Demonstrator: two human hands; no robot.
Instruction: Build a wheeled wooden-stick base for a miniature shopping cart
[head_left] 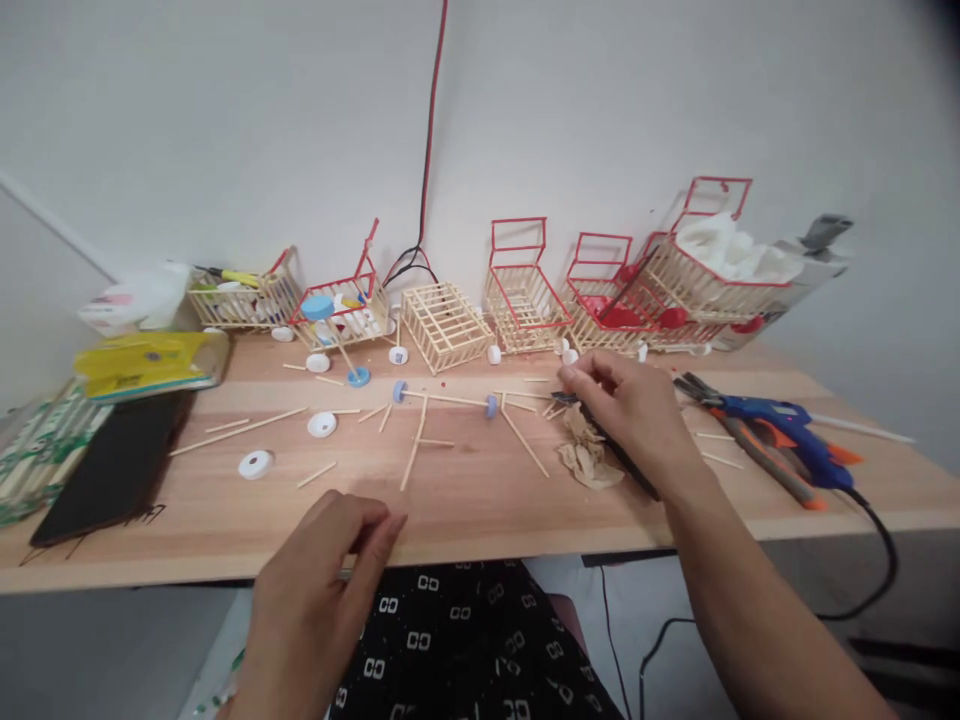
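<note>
The tabletop (480,510) was seen to be of smooth, visibly grained wood. The slatted basket (446,325) and the loose stick (415,444) were made from matt, bare wood. The white bottle cap (246,468) was formed in smooth plastic. The brown paper (591,462) was crumpled and matt. The yellow packet (142,360) was covered by slightly glossy plastic; the glue gun (787,420) was cased in plastic.
</note>
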